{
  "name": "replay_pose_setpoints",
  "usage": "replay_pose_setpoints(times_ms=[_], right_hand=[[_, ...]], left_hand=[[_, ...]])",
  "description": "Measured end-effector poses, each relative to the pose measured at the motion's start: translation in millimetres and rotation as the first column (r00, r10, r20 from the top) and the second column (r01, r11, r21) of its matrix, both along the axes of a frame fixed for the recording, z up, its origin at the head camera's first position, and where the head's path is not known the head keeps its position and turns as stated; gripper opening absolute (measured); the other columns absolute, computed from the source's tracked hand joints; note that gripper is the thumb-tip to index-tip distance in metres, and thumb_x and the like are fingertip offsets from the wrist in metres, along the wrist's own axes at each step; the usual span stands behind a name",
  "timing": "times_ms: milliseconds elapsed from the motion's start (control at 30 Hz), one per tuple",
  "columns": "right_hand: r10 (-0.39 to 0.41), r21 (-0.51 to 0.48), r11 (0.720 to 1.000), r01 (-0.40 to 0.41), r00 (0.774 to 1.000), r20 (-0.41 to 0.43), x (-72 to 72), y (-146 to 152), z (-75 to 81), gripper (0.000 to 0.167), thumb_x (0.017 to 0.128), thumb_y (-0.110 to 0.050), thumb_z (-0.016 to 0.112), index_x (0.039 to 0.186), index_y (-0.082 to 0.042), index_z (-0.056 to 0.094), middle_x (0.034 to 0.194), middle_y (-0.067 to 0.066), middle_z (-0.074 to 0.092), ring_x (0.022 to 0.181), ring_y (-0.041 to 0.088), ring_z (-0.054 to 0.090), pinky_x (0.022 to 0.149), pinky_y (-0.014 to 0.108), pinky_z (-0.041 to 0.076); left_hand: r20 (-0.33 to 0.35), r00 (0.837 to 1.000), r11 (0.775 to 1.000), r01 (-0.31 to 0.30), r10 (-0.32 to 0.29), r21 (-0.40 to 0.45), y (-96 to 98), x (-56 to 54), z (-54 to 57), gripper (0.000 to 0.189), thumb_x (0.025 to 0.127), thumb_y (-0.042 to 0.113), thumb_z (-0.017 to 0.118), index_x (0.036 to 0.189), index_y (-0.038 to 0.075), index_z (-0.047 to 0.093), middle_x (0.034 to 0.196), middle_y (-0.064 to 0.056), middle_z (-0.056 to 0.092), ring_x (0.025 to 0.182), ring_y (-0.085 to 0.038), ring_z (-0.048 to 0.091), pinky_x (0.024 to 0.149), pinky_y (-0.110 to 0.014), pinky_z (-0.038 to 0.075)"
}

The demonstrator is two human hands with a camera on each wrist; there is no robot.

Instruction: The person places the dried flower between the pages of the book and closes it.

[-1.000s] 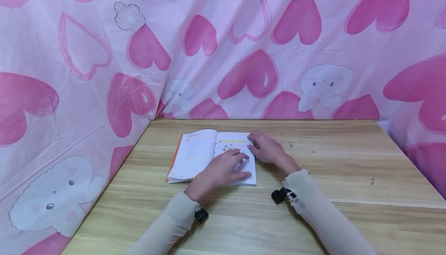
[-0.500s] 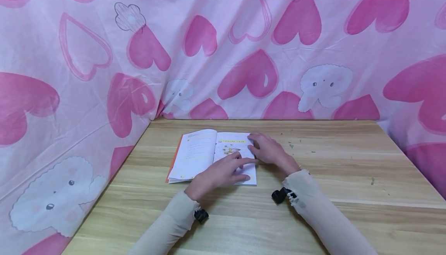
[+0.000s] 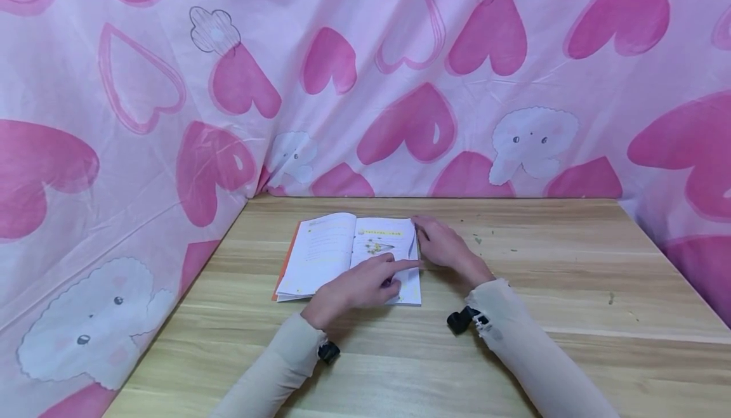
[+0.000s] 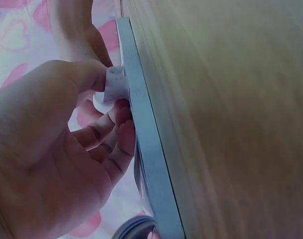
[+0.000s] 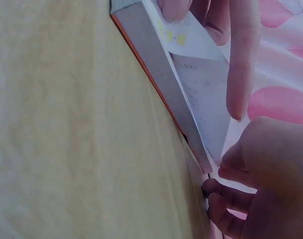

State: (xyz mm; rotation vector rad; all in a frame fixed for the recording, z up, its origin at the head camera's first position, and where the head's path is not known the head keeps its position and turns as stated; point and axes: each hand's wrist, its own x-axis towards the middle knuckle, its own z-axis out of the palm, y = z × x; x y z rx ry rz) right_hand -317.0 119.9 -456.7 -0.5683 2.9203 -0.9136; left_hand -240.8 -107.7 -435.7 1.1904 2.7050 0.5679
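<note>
In the head view, a book (image 3: 328,256) is seen spread on a wooden table (image 3: 400,367), its spine and long axis running away from the wearer. Its right-hand page (image 3: 394,240) is partly covered by the left hand (image 3: 360,281); the index finger is stretched toward the outer edge, the others are loosely bent, and no paper is seen grasped there. The far outer corner is met by the right hand (image 3: 448,248), and the edge beside it is bowed upward.

In the left wrist view (turned sideways, with the tabletop at right), bent left fingers are shown against the thick page block (image 4: 149,134).

In the right wrist view, the page is arched off the block, and its raised corner appears to be pinched by the right fingers. The key relation is judged to be this: the loose edge lies immediately left of the right hand, the nearer one.
</note>
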Motion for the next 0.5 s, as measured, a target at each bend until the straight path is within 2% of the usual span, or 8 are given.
replay_pose_setpoints(times_ms=[100, 233, 333, 433, 500], right_hand=[[-0.013, -0.004, 1.0, 0.013, 1.0, -0.019, 0.5, 1, -0.4, 0.052, 0.113, -0.017, 0.048, 0.163, -0.002, 0.044, 0.168, 0.021, 0.047, 0.159, 0.041, 0.041, 0.128, 0.06, 0.036], [-0.021, -0.001, 1.0, 0.021, 1.0, -0.016, 0.1, 1, -1.2, 0.057, 0.113, -0.026, 0.054, 0.164, -0.003, 0.043, 0.169, 0.021, 0.045, 0.16, 0.042, 0.038, 0.129, 0.062, 0.033], [-0.004, 0.005, 1.0, 0.004, 1.0, -0.018, -0.6, 0, -1.5, 0.06, 0.111, -0.029, 0.06, 0.163, -0.004, 0.046, 0.169, 0.019, 0.046, 0.16, 0.042, 0.038, 0.129, 0.063, 0.033], [0.015, 0.013, 1.0, -0.014, 1.0, -0.023, -1.3, 0, -1.2, 0.061, 0.109, -0.029, 0.065, 0.163, -0.005, 0.047, 0.169, 0.018, 0.046, 0.16, 0.042, 0.039, 0.129, 0.063, 0.034], [0.021, 0.023, 1.0, -0.021, 1.0, -0.021, -1.5, 0, -1.0, 0.061, 0.109, -0.028, 0.066, 0.163, -0.005, 0.047, 0.17, 0.017, 0.046, 0.16, 0.042, 0.039, 0.128, 0.063, 0.034]], left_hand=[[-0.003, 1.0, 1.0, 0.005, -0.005, 0.023, -0.4, -2.8, -0.3, 0.053, 0.107, 0.016, 0.061, 0.159, 0.024, 0.055, 0.09, 0.003, 0.057, 0.082, -0.01, 0.051, 0.071, -0.021, 0.045], [-0.045, 0.999, 0.997, -0.002, 0.005, 0.071, 0.1, -7.4, 1.3, 0.038, 0.111, 0.026, 0.062, 0.147, 0.017, 0.065, 0.087, 0.003, 0.062, 0.078, -0.008, 0.054, 0.074, -0.021, 0.048], [-0.099, 0.993, 0.992, -0.05, 0.063, 0.12, -0.2, -9.0, 5.4, 0.031, 0.113, 0.033, 0.059, 0.136, 0.016, 0.073, 0.097, 0.003, 0.071, 0.086, -0.008, 0.059, 0.083, -0.024, 0.053], [-0.14, 0.981, 0.978, -0.11, 0.135, 0.176, -2.7, -10.7, 9.5, 0.028, 0.114, 0.032, 0.058, 0.126, 0.015, 0.077, 0.107, 0.001, 0.074, 0.091, -0.01, 0.063, 0.086, -0.027, 0.057], [-0.144, 0.975, 0.971, -0.141, 0.17, 0.194, -6.4, -11.2, 11.9, 0.027, 0.112, 0.032, 0.061, 0.126, 0.015, 0.077, 0.115, -0.002, 0.073, 0.095, -0.012, 0.067, 0.086, -0.027, 0.058]])
